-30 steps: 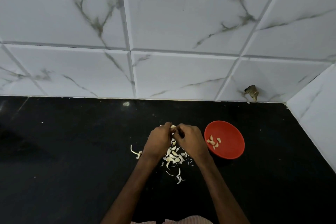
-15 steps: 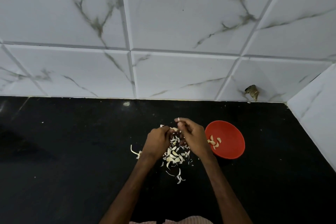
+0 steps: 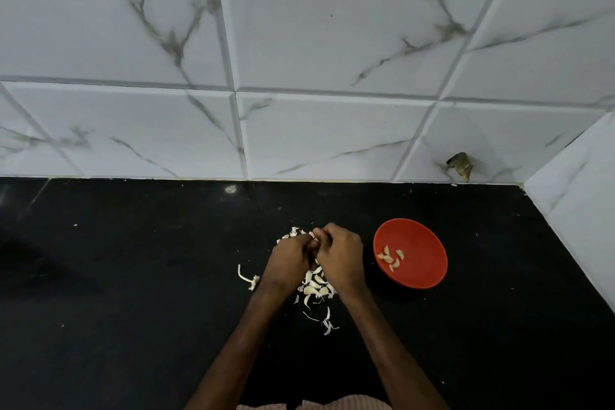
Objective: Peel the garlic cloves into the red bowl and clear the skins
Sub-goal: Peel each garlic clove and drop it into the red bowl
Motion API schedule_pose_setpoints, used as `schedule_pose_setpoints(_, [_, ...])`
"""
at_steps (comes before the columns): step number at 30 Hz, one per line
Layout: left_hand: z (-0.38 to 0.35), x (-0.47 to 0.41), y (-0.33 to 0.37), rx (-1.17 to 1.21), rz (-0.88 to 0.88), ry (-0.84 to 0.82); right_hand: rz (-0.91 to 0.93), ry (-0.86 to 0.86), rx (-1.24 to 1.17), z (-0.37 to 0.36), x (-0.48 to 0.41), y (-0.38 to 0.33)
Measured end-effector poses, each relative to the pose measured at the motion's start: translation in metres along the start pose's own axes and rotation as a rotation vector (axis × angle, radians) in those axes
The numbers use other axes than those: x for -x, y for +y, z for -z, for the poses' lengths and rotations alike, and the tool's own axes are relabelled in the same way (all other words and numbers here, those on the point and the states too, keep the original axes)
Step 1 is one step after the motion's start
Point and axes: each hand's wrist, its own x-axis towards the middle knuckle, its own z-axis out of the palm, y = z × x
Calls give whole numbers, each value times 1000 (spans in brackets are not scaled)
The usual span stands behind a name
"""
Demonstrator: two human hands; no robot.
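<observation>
Black countertop (image 3: 133,309): red bowl (image 3: 422,240), garlic cloves (image 3: 314,289) mixed with skins (image 3: 327,326), stray stem (image 3: 244,276).

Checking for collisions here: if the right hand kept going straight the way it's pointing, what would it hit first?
Probably the left hand: the right hand points up-left, its fingertips against the left's, over the garlic pile. Whether anything sits between them is hidden.

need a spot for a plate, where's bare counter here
Widest bare counter lies left of the left hand, past the stem scrap, up to the tiled wall. Another patch runs between the red bowl and the side wall. Crowded: the skin pile under both hands, plus the gap from right hand to bowl.
</observation>
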Motion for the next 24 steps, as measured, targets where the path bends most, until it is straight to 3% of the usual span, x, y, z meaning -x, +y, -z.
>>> schedule_pose_setpoints(6, [-2,-3,-3,-331,-69,-32,-247,-86,-78,-1,-4,4])
schedule_pose_setpoints(8, [-2,-1,-7,-165,-46,9,-169,-93,-119,-2,-1,2])
schedule_pose_setpoints(11, [-1,-1,-8,321,75,49,65,-44,-189,2,3,-1])
schedule_pose_setpoints(16, [8,1,-4,892,435,-182,317,-73,-141,3,2,4])
schedule_pose_setpoints(21, [15,0,0,1075,640,-305,379,-18,-131,3,7,11])
schedule_pose_setpoints(22, [13,1,2,1032,638,-283,357,-34,-145,3,7,10])
schedule_pose_setpoints(24, [7,3,4,712,473,-136,211,-65,-117,0,9,3])
